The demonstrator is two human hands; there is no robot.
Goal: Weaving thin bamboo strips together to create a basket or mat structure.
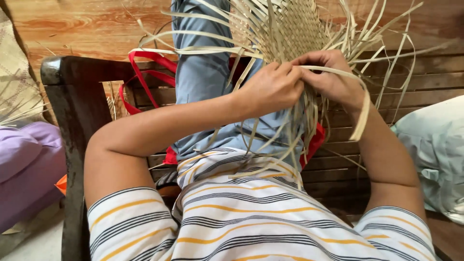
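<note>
A partly woven mat of pale straw strips (295,26) rests over my lap, with many loose strip ends fanning out around it. My left hand (273,87) grips the woven edge, fingers closed on several strips. My right hand (331,77) pinches one long strip (360,108) that loops over my wrist and hangs down. Both hands touch each other at the mat's near edge. I sit on a dark wooden bench (72,96), in grey-blue trousers (203,72) and a striped shirt.
Red plastic straps (145,79) lie on the bench slats by my leg. A purple cloth bundle (26,164) sits at left, a pale green cushion (435,145) at right. Another woven mat (14,72) lies on the wood-pattern floor at far left.
</note>
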